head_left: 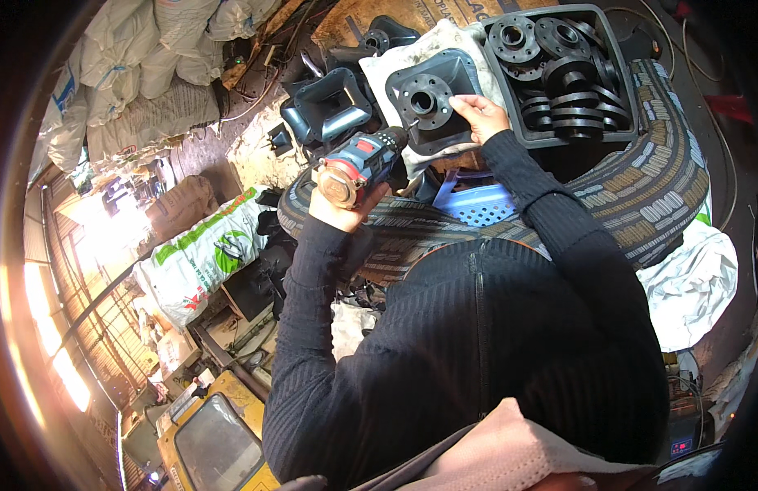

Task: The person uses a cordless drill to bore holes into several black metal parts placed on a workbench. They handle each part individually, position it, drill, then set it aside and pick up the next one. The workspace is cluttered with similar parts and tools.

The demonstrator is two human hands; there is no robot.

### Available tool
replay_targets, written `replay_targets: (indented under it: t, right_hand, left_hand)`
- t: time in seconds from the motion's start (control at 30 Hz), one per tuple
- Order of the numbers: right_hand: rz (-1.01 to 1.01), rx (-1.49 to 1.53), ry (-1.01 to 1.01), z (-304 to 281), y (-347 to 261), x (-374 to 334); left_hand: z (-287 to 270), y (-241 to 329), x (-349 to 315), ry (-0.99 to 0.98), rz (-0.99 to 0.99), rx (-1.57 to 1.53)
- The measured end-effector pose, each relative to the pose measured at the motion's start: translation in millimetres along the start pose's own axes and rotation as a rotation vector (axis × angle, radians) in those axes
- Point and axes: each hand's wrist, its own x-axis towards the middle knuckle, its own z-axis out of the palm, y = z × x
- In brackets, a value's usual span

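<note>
My left hand point(344, 216) is closed round the grip of a cordless drill point(359, 162) in blue, grey and red. The drill's bit points to the lower left edge of a round dark flange point(437, 91) with a central hole. This flange sits inside a square black flared housing point(456, 67), which rests on a pale cloth point(385, 75). At the flange's right edge is my right hand point(482, 116), its thumb and forefinger pinched together. Whether a small part lies between those fingertips is too small to tell.
At the right stands a grey crate point(630, 92) with several dark flanges point(514, 41). More black housings point(327, 107) lie to the left. A patterned cushioned ring point(641, 192) curves in front of me, with a blue perforated basket point(482, 204) inside it. White sacks point(117, 49) are piled far left.
</note>
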Motion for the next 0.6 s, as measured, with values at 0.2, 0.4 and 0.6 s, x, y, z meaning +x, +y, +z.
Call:
replay_targets:
  t: [0.2,0.4,0.6]
  right_hand:
    - [-0.033,-0.142,-0.024,-0.8,3.3,14.8]
    - [0.069,-0.062,-0.067,0.4,-7.1,8.9]
    - [0.151,-0.081,-0.078,-2.7,-15.6,8.3]
  left_hand:
    - [-8.8,-20.8,30.3,-0.345,-0.028,-0.067]
    - [-9.0,-31.7,39.5,-0.479,-0.1,0.048]
    - [-17.7,-5.1,61.7,-0.473,0.013,0.082]
